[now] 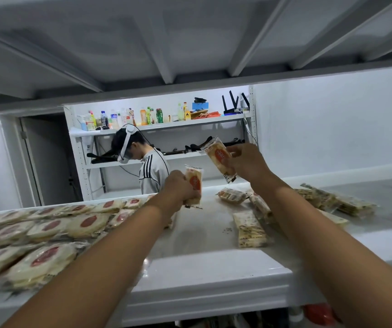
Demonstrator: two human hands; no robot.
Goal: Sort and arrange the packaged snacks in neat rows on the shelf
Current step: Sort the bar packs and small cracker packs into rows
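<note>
1. Spanning the view, the white metal shelf (202, 268) carries neat rows of round, pale, red-labelled snack packets (55, 226) on its left. Loose speckled rectangular cracker packets (249, 229) lie scattered on its right.
2. The left hand (178, 188) is clenched around an upright clear-wrapped red-labelled packet (194, 181) low over the shelf, just beside the rows' far end.
3. The right hand (247, 159) pinches a tilted matching packet (219, 158), raised well above the shelf.
4. Judging by the rows, each packet should go down flat and label up, with its edge against its neighbour. Set the left one first, so the line stays straight.
</note>
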